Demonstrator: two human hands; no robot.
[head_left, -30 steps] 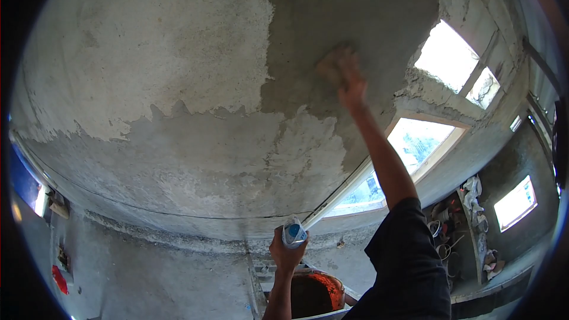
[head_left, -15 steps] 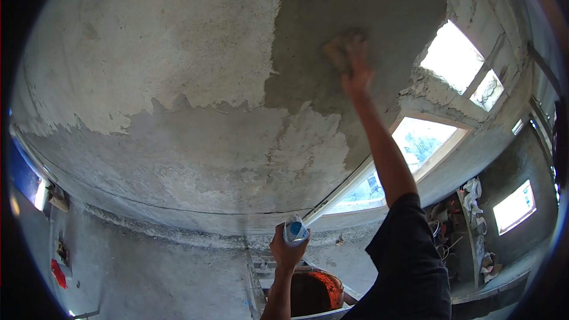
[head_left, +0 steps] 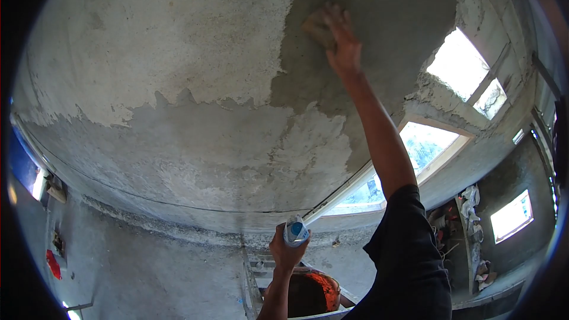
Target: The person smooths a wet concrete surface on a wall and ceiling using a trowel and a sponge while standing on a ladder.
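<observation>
My right hand point(head_left: 344, 38) is raised high and holds a tan, sponge-like block point(head_left: 319, 27) flat against the dark, damp-looking plaster point(head_left: 397, 18) on the wall. Its fingers lie over the block, slightly blurred. Low in the middle, my left hand point(head_left: 288, 250) is wrapped round a clear plastic bottle point(head_left: 296, 231) with a blue patch on it. Paler, dry wall point(head_left: 195, 29) borders the dark patch on the left, with a ragged edge between them.
Below my left hand stands a bucket point(head_left: 332, 290) with an orange inner side, beside a ladder-like frame point(head_left: 252, 284). A framed window point(head_left: 427, 142) and wall openings are at the right. A cluttered shelf point(head_left: 468, 237) stands lower right. Something red point(head_left: 53, 264) lies far left.
My right hand has moved up and to the left across the dark plaster with the block. My left hand still holds the bottle in nearly the same place. The view has shifted slightly.
</observation>
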